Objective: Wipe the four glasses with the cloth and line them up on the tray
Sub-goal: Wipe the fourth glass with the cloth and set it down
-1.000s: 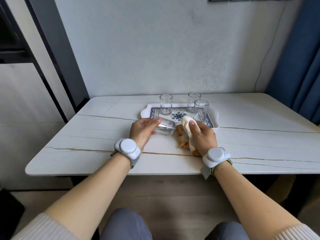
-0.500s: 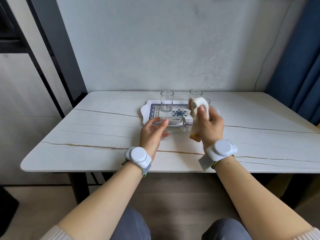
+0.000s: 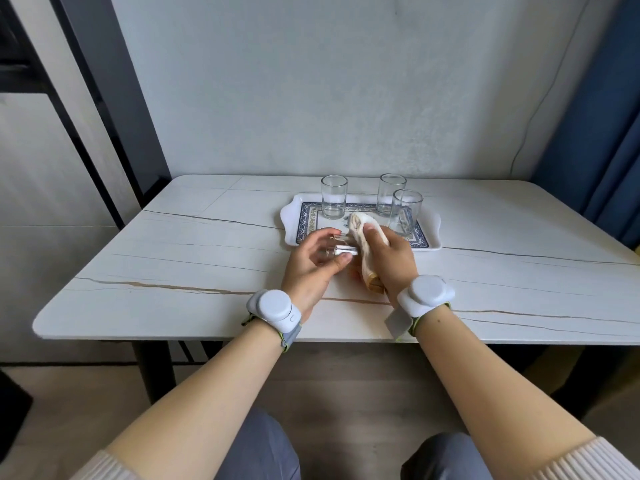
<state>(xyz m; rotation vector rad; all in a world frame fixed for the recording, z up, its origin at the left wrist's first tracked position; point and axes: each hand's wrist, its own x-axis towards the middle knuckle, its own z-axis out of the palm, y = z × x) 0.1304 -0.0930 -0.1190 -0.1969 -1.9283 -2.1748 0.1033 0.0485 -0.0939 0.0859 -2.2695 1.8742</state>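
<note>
My left hand [image 3: 311, 268] grips a clear glass [image 3: 337, 247] that lies on its side above the table, just in front of the tray. My right hand [image 3: 393, 259] holds a cream and orange cloth [image 3: 363, 233] against the glass's open end. Three more clear glasses stand upright on the white tray [image 3: 290, 220] with a blue pattern: one at the back left [image 3: 333, 201], one at the back right [image 3: 390, 194], one in front of it [image 3: 404, 212].
A white marble-look table [image 3: 207, 265] carries everything; its front edge is close to my wrists. A grey wall stands behind it, a blue curtain [image 3: 613, 126] hangs at the right, and a dark door frame is at the left.
My left hand has brought the glass closer to me and turned it. My right hand has come down with the cloth and pressed it to the glass's mouth.
</note>
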